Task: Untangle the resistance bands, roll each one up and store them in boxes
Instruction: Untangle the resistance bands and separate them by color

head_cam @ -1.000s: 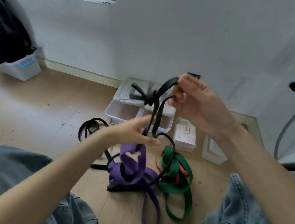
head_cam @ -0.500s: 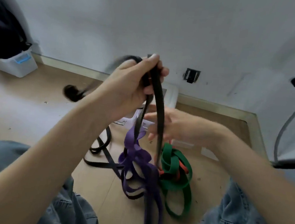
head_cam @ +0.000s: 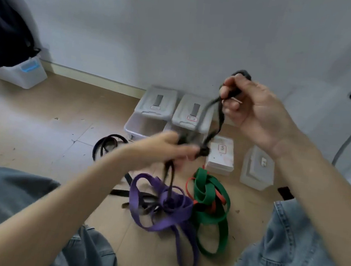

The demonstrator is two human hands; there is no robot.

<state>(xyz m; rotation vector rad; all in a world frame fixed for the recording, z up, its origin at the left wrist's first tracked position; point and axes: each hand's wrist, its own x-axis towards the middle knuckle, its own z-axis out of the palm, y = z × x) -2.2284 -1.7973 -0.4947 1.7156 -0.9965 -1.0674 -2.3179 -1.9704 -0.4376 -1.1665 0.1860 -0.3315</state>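
Black band (head_cam: 220,117) stretches taut between gripping left hand (head_cam: 169,149) below and pinching right hand (head_cam: 255,110) above.

**Soft daylight, motion smear at centre**

The room is evenly lit, moderately bright, with cool diffuse light that seems to fall from above and the left; no hard glare. Shadows are faint: a soft grey one spreads on the wall (head_cam: 199,39), and the floor (head_cam: 44,121) stays pale. The left hand (head_cam: 164,149) is heavily motion-blurred, as is the black band (head_cam: 218,117) it grips. The right hand (head_cam: 255,110) is sharper. Wide-angle distortion bows the skirting and stretches the forearms at the edges.
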